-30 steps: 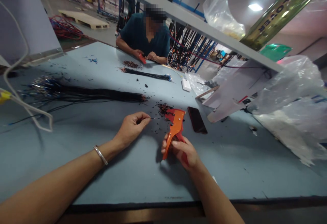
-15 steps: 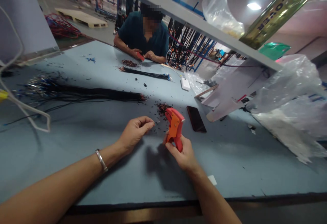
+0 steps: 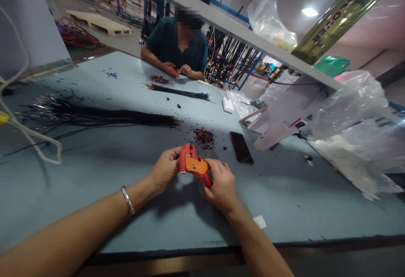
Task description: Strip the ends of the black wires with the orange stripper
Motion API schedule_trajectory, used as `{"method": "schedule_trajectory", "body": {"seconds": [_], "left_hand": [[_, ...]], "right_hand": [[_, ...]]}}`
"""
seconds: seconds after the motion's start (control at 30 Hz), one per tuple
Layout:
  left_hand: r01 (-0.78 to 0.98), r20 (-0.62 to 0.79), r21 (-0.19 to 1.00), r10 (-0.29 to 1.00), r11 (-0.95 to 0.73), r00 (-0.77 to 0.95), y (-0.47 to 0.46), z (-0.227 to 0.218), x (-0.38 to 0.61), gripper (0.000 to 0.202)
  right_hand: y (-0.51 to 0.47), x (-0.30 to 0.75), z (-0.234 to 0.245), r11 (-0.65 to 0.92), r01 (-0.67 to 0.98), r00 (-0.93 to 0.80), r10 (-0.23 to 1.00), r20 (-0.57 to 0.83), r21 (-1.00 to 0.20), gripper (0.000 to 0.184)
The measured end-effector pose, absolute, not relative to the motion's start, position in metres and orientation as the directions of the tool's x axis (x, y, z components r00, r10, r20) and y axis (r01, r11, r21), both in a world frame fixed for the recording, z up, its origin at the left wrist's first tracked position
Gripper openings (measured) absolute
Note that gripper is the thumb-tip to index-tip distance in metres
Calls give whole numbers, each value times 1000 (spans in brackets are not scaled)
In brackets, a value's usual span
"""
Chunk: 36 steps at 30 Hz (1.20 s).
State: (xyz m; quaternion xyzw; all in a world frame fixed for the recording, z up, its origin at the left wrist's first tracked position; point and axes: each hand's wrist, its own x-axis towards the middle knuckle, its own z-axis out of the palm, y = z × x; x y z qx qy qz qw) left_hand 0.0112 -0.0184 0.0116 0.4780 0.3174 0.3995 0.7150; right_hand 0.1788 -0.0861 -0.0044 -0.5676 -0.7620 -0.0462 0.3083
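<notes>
My right hand (image 3: 221,184) is wrapped round the handles of a red and orange wire stripper (image 3: 196,165), whose head is tipped over to the left. Against that head is my left hand (image 3: 164,169), its thumb and fingertips pinched together and partly behind the tool. Whatever is between those fingertips is hidden. Just beyond the stripper lies a heap of small dark and copper-coloured offcuts (image 3: 204,138). Farther left, a long bundle of black wires (image 3: 120,116) stretches across the table, with stripped copper ends toward me.
A dark phone (image 3: 241,147) lies right of the offcuts, with a white box (image 3: 228,105) behind it. Across the table a person (image 3: 177,45) holds a red tool near a second wire bundle (image 3: 180,92). Plastic bags (image 3: 348,108) crowd the right side. A white cable (image 3: 41,142) hangs at left.
The wire stripper has swung left and tipped over, its head now meeting my left hand. A small thin piece seen at my left fingertips earlier is now out of sight.
</notes>
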Motion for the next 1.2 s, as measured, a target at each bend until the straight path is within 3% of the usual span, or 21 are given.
{"method": "schedule_trajectory", "body": {"seconds": [0.4, 0.9, 1.07, 1.2], "left_hand": [[-202, -41, 963, 839, 178, 543, -19, 12, 11, 21], [-95, -20, 992, 845, 84, 534, -16, 0, 11, 32], [-119, -45, 984, 840, 130, 541, -16, 0, 12, 35], [-124, -43, 983, 829, 135, 557, -14, 1, 12, 36]], "right_hand": [[-82, 182, -8, 322, 913, -170, 859, 483, -250, 38], [-81, 184, -10, 236, 958, -154, 901, 406, -162, 11], [-81, 184, -11, 231, 948, -130, 907, 400, -217, 5], [-81, 182, -9, 234, 913, -91, 916, 391, -334, 5]]}}
